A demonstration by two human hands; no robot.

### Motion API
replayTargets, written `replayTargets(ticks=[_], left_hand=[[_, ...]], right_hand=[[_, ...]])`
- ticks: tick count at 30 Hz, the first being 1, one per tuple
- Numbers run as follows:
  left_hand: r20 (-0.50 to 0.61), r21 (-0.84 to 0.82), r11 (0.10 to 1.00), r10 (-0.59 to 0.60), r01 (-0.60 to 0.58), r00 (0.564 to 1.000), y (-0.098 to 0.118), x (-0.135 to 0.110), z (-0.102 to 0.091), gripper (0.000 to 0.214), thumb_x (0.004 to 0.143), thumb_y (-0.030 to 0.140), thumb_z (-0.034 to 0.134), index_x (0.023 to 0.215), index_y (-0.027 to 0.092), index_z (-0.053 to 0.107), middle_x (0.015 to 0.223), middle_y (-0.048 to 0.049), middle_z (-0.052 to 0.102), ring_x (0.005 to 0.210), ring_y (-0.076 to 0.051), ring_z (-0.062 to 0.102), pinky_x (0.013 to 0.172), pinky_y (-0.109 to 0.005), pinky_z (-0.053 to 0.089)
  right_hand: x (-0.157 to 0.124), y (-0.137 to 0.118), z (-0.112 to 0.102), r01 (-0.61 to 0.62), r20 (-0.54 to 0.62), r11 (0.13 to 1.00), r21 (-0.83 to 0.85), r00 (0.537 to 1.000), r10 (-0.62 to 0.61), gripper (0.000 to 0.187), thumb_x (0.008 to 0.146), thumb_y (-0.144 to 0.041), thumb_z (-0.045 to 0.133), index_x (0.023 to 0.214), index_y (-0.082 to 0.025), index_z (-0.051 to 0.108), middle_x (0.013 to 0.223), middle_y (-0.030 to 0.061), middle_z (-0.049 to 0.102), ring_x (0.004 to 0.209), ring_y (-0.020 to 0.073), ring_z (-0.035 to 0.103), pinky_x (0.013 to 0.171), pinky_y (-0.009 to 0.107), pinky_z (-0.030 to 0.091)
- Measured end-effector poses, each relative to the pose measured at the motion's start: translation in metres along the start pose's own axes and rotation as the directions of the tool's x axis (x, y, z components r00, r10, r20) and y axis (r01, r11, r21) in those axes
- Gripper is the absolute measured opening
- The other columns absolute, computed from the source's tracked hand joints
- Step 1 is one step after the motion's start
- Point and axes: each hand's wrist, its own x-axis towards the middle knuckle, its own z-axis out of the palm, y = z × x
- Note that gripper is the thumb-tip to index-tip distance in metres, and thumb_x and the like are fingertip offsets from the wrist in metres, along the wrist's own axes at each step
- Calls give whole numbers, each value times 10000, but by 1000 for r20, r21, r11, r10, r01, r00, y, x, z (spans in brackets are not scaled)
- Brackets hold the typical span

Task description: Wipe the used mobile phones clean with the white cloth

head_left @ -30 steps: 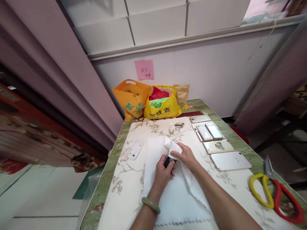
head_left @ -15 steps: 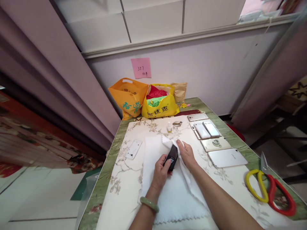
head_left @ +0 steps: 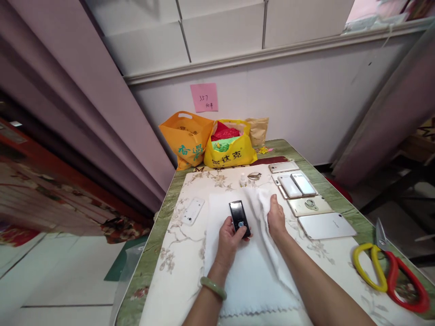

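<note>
In the head view my left hand (head_left: 230, 240) grips a small black keypad phone (head_left: 238, 213), screen upward, with the thumb on its keys. Under it a white cloth (head_left: 244, 280) with a scalloped edge is spread on the table. My right hand (head_left: 276, 216) is closed on the cloth's raised right edge, to the right of the phone and apart from it; its fingertips are partly hidden. A white phone (head_left: 193, 211) lies left of the cloth. Beyond the cloth are a small white bottle (head_left: 243, 179) and a pair of glasses (head_left: 254, 176).
Several phones, among them a white one (head_left: 326, 225), lie along the table's right side. Large scissors (head_left: 387, 267) with yellow and red handles rest at the near right. An orange bag (head_left: 186, 140) and a yellow bag (head_left: 231, 154) stand at the back by the wall.
My right hand has drawn the cloth away from the phone's upper end, moving right. The phone's screen now shows uncovered, still in my left hand. The view has shifted slightly.
</note>
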Motion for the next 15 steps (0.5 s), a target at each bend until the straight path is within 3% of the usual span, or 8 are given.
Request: replayTargets(ticks=[2, 4, 6, 8, 10, 15], left_hand=[[17, 40, 999, -5, 4, 1000, -2, 1, 0, 346, 771, 370, 698, 971, 168, 502, 810, -44, 681, 658, -159, 659, 539, -229, 490], [31, 57, 998, 13, -14, 999, -5, 3, 0, 333, 766, 358, 703, 956, 171, 503, 766, -10, 646, 620, -126, 617, 520, -210, 467], [46, 63, 997, 32, -35, 998, -6, 3, 1, 321, 770, 354, 699, 958, 171, 514, 743, 12, 612, 604, -102, 572, 527, -204, 463], [54, 71, 997, 32, -36, 998, -5, 3, 2, 318, 780, 363, 686, 974, 169, 525, 734, 20, 592, 603, -94, 544, 534, -204, 464], [61, 83, 996, 12, -17, 998, -3, 3, 3, 334, 778, 373, 688, 986, 162, 534, 735, 17, 586, 608, -96, 534, 536, -207, 466], [71, 71, 997, -10, 5, 997, 3, 0, 3, 370, 788, 424, 670, 1002, 145, 554, 757, -9, 599, 633, -112, 542, 517, -207, 458]], right_hand=[[-4, -4, 0, -49, 4, 998, -25, 999, 49, 721, 824, -757, 356, 949, -127, 683, 820, 87, 682, 819, 245, 602, 681, 292, 444], [-9, -8, 2, 8, 209, 1000, -23, 978, -3, 645, 821, -747, 388, 753, -164, 654, 653, 42, 621, 666, 209, 553, 592, 290, 412], [-12, -10, 4, 127, 471, 992, 9, 875, -116, 574, 808, -713, 468, 640, -177, 590, 576, 3, 551, 582, 166, 486, 545, 273, 374], [-13, -10, 6, 201, 618, 978, 51, 763, -189, 498, 778, -651, 579, 645, -171, 575, 592, -19, 535, 575, 140, 464, 539, 250, 360], [-12, -10, 7, 182, 669, 979, 89, 717, -194, 431, 749, -589, 658, 731, -162, 608, 654, -21, 562, 603, 134, 483, 550, 234, 371], [-9, -7, 7, 57, 707, 988, 142, 693, -141, 423, 692, -534, 741, 833, -145, 652, 710, -8, 607, 614, 134, 501, 560, 231, 385]])
